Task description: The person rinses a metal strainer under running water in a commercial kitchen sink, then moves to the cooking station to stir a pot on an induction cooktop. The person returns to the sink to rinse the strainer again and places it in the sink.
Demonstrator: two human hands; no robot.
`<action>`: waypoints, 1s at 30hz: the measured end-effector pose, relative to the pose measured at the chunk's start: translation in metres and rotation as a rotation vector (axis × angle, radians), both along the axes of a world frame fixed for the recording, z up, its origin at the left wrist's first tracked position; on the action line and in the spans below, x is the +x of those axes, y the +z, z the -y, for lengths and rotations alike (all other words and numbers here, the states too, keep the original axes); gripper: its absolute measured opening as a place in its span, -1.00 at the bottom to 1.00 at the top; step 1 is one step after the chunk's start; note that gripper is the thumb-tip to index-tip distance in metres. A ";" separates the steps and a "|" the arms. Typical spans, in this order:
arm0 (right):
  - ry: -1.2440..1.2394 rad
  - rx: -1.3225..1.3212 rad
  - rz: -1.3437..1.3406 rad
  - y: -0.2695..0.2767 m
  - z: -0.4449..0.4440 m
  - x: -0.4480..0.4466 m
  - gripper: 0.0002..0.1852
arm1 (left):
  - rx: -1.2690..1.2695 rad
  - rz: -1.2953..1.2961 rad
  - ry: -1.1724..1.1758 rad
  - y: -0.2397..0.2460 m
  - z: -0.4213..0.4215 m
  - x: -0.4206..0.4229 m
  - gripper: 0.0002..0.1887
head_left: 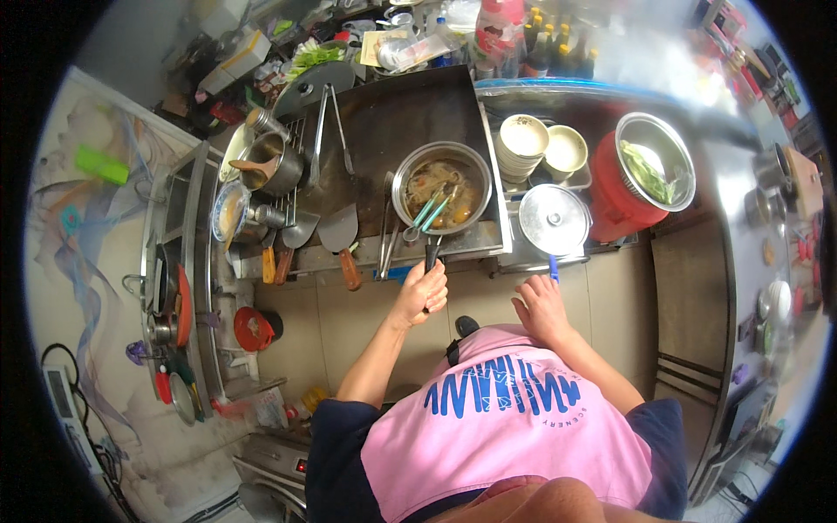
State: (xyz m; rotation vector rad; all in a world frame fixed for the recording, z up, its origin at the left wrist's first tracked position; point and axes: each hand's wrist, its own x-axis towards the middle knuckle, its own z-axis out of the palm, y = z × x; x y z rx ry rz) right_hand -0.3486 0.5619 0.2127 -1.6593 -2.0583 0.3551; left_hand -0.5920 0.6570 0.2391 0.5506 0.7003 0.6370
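My left hand (420, 294) grips the black handle of a steel saucepan (398, 160) at the front right of the dark griddle. Brown broth with noodles and what may be an egg fills the saucepan. Tongs with teal grips (433, 212) lean inside it over the near rim. My right hand (543, 306) is at the near end of the blue handle (554, 268) in front of a pot with a shiny metal lid (554, 219). Its fingers are loosely bent; whether they touch the handle is unclear.
Metal spatulas (339, 230) and tongs (387, 245) overhang the griddle's front edge; more tongs (320, 140) lie behind. Stacked bowls (521, 150) stand to the right, beside a steel basin of greens (683, 140) on a red bucket (605, 189). A red bin (252, 329) sits on the floor.
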 end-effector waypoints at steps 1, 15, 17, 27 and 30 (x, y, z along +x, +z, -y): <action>0.002 0.021 -0.013 0.000 0.002 0.005 -0.84 | 0.013 -0.002 0.009 -0.003 -0.001 0.003 -0.81; -0.023 0.160 -0.114 -0.011 0.029 0.090 -0.84 | -0.024 0.049 0.087 -0.046 -0.031 0.015 -0.74; -0.040 0.207 -0.116 -0.015 0.038 0.113 -0.83 | 0.159 -0.228 0.106 -0.036 -0.029 0.018 -0.77; -0.288 0.125 -0.092 -0.033 0.115 0.260 -0.84 | 0.896 -1.927 -0.002 0.165 0.059 0.173 -0.32; -0.359 0.120 -0.099 -0.031 0.133 0.289 -0.83 | 1.463 -1.181 -0.044 0.147 0.053 0.277 -0.52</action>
